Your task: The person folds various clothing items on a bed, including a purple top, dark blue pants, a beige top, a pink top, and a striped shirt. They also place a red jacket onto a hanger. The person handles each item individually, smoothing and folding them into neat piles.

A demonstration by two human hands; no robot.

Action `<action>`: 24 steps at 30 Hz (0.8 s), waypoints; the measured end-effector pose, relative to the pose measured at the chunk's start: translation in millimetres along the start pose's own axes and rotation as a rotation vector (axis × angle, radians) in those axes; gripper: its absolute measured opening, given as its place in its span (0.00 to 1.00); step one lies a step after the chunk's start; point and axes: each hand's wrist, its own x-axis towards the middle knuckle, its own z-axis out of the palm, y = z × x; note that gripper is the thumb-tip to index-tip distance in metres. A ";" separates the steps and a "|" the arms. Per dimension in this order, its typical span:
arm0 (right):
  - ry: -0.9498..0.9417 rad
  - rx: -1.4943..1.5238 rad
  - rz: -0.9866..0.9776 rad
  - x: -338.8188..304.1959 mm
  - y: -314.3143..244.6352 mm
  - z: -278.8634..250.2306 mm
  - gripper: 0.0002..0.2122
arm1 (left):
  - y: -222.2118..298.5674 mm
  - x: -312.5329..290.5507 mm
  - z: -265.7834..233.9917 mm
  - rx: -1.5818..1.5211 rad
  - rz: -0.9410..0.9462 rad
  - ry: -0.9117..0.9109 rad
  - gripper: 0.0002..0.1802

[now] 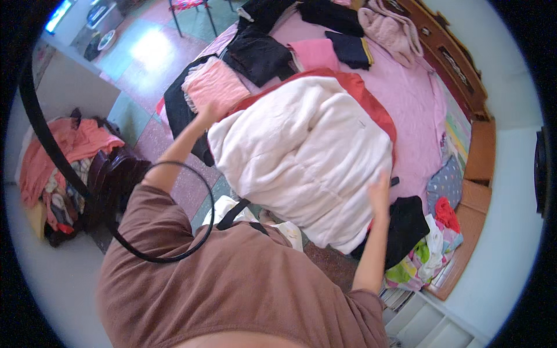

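Observation:
A large white fleecy cloth (301, 151) with a red side (371, 104) lies spread over the near part of the bed, its white face up. My left hand (213, 111) is at its far left edge, beside a folded peach fringed cloth (214, 84); the fingers are too blurred to show whether they grip. At the right edge of the fleece is my right hand (379, 188), slightly blurred, its fingers stretched out and seemingly holding nothing. The near edge of the fleece hangs toward my body.
Dark garments (258, 55), a folded pink cloth (313, 55) and a folded navy one (349, 50) lie on the pink bedsheet (415, 116). A wooden headboard (449, 58) stands right. Clothes are heaped (72, 145) at left. A black cable (212, 203) loops before my left arm.

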 end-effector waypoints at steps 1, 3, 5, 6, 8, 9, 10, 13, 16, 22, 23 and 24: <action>-0.135 -0.010 0.199 -28.4 1.9 13.6 0.31 | 24.5 -24.4 28.8 -0.151 -0.197 -0.259 0.18; -0.189 0.046 0.098 -62.7 46.8 79.2 0.30 | -16.0 -124.7 40.1 -0.318 -0.476 -0.298 0.16; -0.267 0.053 0.058 -96.6 89.3 135.9 0.27 | 27.9 -175.4 27.1 -0.629 -0.726 -0.318 0.16; -0.320 0.012 0.009 -106.6 90.7 163.2 0.25 | 37.2 -205.1 14.9 -0.758 -0.851 -0.272 0.16; -0.420 0.044 -0.037 -116.5 48.8 197.1 0.22 | 39.3 -253.4 4.7 -0.872 -0.986 -0.133 0.16; -0.557 0.219 0.037 -114.4 -11.0 192.0 0.18 | 38.9 -267.8 -9.6 -0.911 -1.051 -0.043 0.16; -0.611 0.229 -0.063 -107.4 -47.1 194.4 0.17 | 39.7 -270.1 -20.4 -0.861 -1.037 -0.034 0.16; -0.811 0.378 -0.319 -73.2 -160.3 190.4 0.12 | 32.7 -252.5 -44.8 -0.734 -0.916 -0.016 0.16; -1.181 0.629 -0.556 -47.5 -304.3 129.3 0.07 | 31.7 -211.3 -66.9 -0.862 -0.644 0.025 0.15; -1.886 1.333 -1.239 -107.0 -546.9 142.2 0.10 | -4.3 -191.6 -136.5 -1.049 -0.540 -0.002 0.13; -1.870 1.455 -1.301 -130.4 -582.4 169.1 0.13 | -21.3 -191.0 -152.5 -0.927 -0.511 -0.053 0.13; -1.956 1.527 -1.244 -142.8 -611.7 190.1 0.14 | -32.9 -188.2 -178.1 -0.780 -0.501 -0.094 0.13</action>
